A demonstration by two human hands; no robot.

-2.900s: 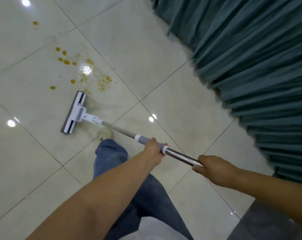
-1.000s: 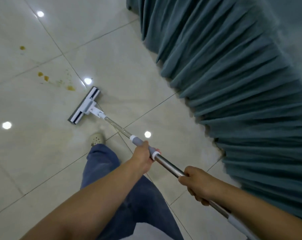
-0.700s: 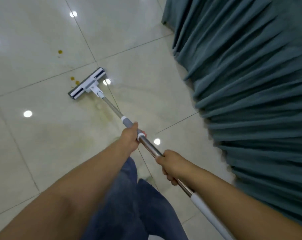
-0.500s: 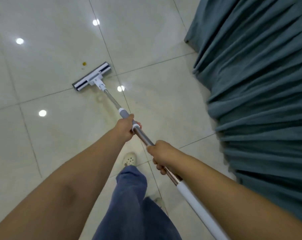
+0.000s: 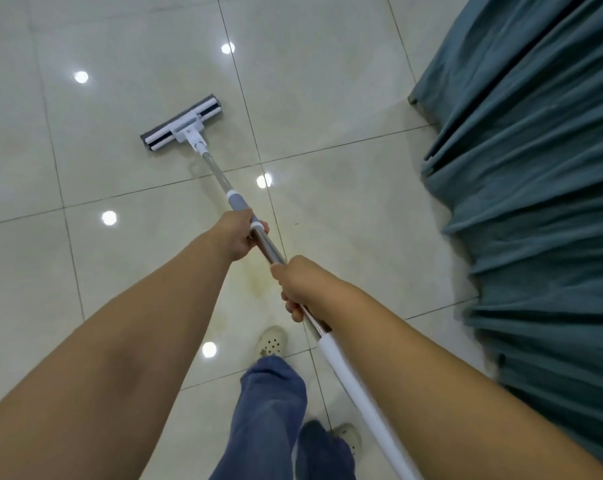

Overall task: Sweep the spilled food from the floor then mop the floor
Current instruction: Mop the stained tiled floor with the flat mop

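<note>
A flat mop with a white-and-grey head (image 5: 181,128) lies on the cream tiled floor (image 5: 345,209) ahead of me. Its metal pole (image 5: 220,178) runs back toward my body. My left hand (image 5: 237,233) grips the pole at the grey collar. Lower down the bare metal, my right hand (image 5: 298,284) grips it just above the white sleeve (image 5: 348,372). A faint yellowish smear (image 5: 257,284) marks the tile under my hands. No food crumbs show on the floor.
A teal pleated curtain (image 5: 535,188) hangs along the right side, its hem on the floor. My feet in pale clogs (image 5: 271,341) and blue trousers (image 5: 269,410) stand below the pole. Ceiling lights reflect as bright spots on the tiles.
The mop head has been pushed forward across the stained tile, passing over the orange crumbs, which are no longer seen. The view has swung left and I have stepped forward. Both hands keep their grip.
</note>
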